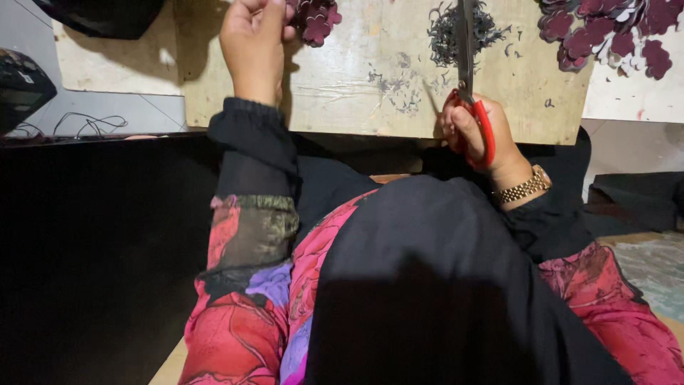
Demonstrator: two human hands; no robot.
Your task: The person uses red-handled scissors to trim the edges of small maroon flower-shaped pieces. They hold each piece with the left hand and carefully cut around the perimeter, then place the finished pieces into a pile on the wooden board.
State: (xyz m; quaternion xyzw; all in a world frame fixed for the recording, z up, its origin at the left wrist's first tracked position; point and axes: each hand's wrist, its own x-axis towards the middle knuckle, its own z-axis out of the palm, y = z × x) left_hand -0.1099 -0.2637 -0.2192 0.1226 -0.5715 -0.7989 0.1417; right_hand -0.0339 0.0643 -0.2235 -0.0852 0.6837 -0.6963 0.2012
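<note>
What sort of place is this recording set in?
Probably a home craft spot on the floor: a worn wooden board bears dark trimmings and maroon flower-shaped cutouts, with red-handled scissors in the right hand.

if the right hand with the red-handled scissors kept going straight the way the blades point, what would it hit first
Probably the heap of dark grey trimmings on the worn wooden board; the red-handled scissors in the right hand already point into it, though their height above it is unclear.

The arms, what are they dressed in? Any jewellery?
Both arms wear black sleeves with gathered cuffs. The left sleeve turns sheer higher up, over pink, red and purple flowered fabric with a dark gold-patterned band. The right wrist carries a gold link watch. The left hand and right hand are bare.
</note>
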